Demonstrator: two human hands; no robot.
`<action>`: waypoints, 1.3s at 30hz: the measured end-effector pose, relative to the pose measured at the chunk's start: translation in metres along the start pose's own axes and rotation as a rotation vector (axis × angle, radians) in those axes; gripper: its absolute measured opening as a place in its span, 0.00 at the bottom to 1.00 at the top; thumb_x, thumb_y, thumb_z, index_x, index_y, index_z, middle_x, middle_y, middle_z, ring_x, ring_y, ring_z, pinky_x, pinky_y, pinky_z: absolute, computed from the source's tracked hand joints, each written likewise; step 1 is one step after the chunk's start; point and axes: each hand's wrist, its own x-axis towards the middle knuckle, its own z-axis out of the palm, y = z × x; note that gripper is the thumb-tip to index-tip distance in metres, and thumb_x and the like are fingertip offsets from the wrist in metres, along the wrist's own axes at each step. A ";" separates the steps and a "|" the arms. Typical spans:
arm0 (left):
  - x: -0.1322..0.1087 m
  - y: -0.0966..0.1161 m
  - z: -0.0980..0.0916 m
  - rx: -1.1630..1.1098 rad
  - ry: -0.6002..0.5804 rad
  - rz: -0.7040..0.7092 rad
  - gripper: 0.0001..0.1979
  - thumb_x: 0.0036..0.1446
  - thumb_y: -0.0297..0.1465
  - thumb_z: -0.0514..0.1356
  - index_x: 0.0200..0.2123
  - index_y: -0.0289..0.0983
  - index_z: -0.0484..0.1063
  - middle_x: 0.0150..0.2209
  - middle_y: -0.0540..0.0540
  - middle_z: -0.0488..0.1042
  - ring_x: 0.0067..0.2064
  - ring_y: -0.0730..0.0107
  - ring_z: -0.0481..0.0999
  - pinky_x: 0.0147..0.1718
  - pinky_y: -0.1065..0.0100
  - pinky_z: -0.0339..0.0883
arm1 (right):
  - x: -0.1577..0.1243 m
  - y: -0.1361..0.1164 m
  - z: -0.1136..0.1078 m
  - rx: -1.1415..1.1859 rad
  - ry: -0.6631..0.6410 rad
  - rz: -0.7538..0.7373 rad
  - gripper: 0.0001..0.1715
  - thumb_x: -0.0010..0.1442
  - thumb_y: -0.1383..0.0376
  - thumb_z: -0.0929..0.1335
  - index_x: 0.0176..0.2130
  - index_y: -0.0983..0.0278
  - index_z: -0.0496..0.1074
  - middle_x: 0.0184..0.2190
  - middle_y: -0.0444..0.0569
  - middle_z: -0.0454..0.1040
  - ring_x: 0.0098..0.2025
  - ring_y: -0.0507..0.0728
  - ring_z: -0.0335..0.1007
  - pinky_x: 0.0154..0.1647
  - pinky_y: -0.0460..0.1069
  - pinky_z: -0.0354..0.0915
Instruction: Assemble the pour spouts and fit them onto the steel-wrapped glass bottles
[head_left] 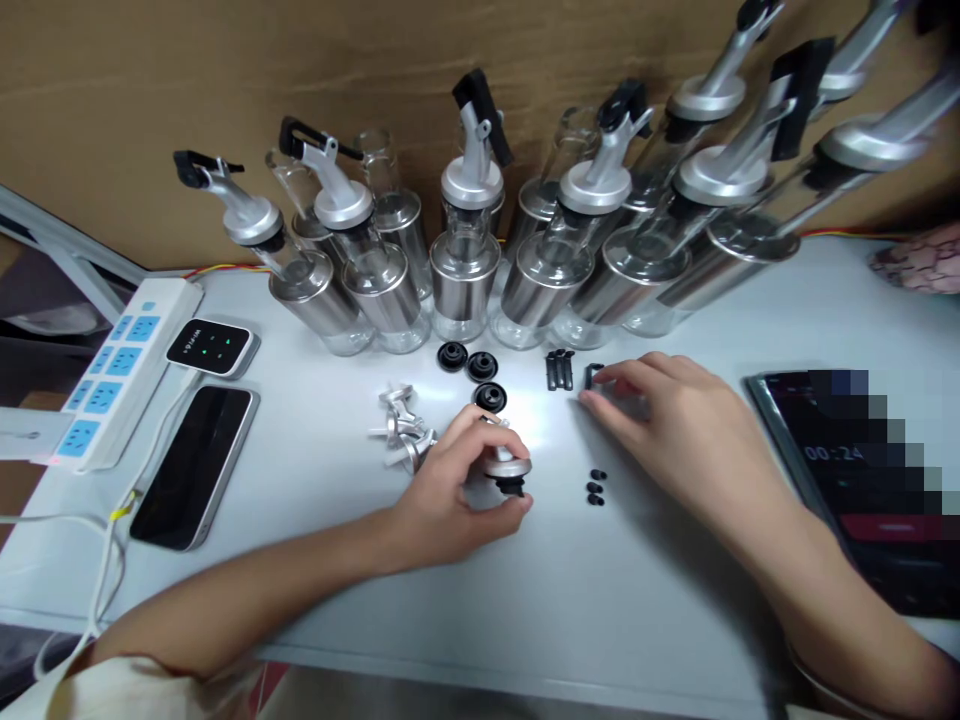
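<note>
My left hand (457, 490) is closed round a silver bottle pourer (508, 467) with a black stopper at its lower end. Thumb and forefinger of my right hand (667, 420) pinch a small black lever (591, 375) at the table surface. Just left of it lie several similar black levers (559, 369) side by side. Below them are three small black caps (595, 487). Three round black stoppers (481, 367) rest beyond my left hand. A pile of silver pourer spouts (403, 428) lies left of that hand, partly hidden by it.
Several glass bottles with metal sleeves (465, 290) and pourers stand along the back. At left are a white power strip (112, 370), a small Wi-Fi device (212, 347), a phone (195, 465) and cables. A larger dark device (817, 500) showing a timer lies at right.
</note>
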 end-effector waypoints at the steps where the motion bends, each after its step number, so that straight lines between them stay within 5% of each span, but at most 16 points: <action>1: 0.000 0.000 0.000 0.019 0.004 -0.009 0.13 0.52 0.23 0.60 0.40 0.40 0.64 0.37 0.49 0.60 0.33 0.74 0.62 0.31 0.71 0.59 | 0.000 -0.002 0.001 -0.015 -0.007 0.010 0.11 0.59 0.61 0.66 0.36 0.66 0.75 0.32 0.56 0.75 0.39 0.67 0.71 0.36 0.57 0.61; 6: -0.001 0.002 -0.003 0.060 0.007 -0.068 0.10 0.56 0.24 0.56 0.41 0.41 0.63 0.37 0.49 0.57 0.33 0.72 0.60 0.28 0.72 0.57 | 0.000 -0.005 0.001 -0.111 -0.041 0.117 0.10 0.59 0.64 0.64 0.29 0.64 0.72 0.30 0.55 0.76 0.35 0.66 0.72 0.33 0.56 0.58; 12: 0.002 0.004 -0.004 0.074 -0.025 0.018 0.13 0.52 0.18 0.50 0.37 0.40 0.63 0.37 0.48 0.58 0.38 0.69 0.62 0.37 0.67 0.59 | 0.001 -0.003 0.006 -0.064 0.053 0.093 0.15 0.60 0.59 0.63 0.39 0.67 0.72 0.32 0.55 0.77 0.34 0.64 0.72 0.32 0.54 0.58; 20: -0.003 0.004 -0.004 0.064 -0.031 -0.021 0.14 0.55 0.25 0.52 0.45 0.40 0.56 0.39 0.47 0.59 0.37 0.67 0.60 0.35 0.66 0.57 | 0.000 0.000 0.003 -0.090 0.038 0.115 0.06 0.54 0.68 0.63 0.28 0.62 0.69 0.28 0.54 0.77 0.30 0.62 0.71 0.31 0.55 0.56; 25: -0.004 0.000 0.002 -0.029 0.033 -0.087 0.15 0.61 0.29 0.53 0.49 0.42 0.51 0.38 0.49 0.61 0.36 0.71 0.63 0.37 0.68 0.57 | -0.001 -0.007 -0.008 0.167 0.041 0.213 0.02 0.50 0.66 0.66 0.27 0.62 0.69 0.26 0.52 0.76 0.26 0.59 0.68 0.29 0.53 0.58; 31: -0.003 -0.006 0.005 -0.023 0.049 -0.032 0.20 0.62 0.26 0.54 0.53 0.42 0.48 0.37 0.51 0.62 0.34 0.74 0.63 0.37 0.68 0.57 | -0.019 -0.039 -0.009 0.828 0.016 0.052 0.05 0.55 0.65 0.67 0.27 0.61 0.68 0.26 0.44 0.74 0.30 0.54 0.70 0.31 0.47 0.63; 39: -0.003 -0.007 0.003 -0.021 0.033 -0.041 0.22 0.63 0.27 0.54 0.58 0.42 0.51 0.36 0.51 0.59 0.33 0.74 0.61 0.34 0.71 0.57 | -0.022 -0.043 0.000 0.902 -0.028 -0.006 0.07 0.55 0.67 0.68 0.27 0.61 0.67 0.26 0.43 0.73 0.30 0.52 0.70 0.31 0.46 0.64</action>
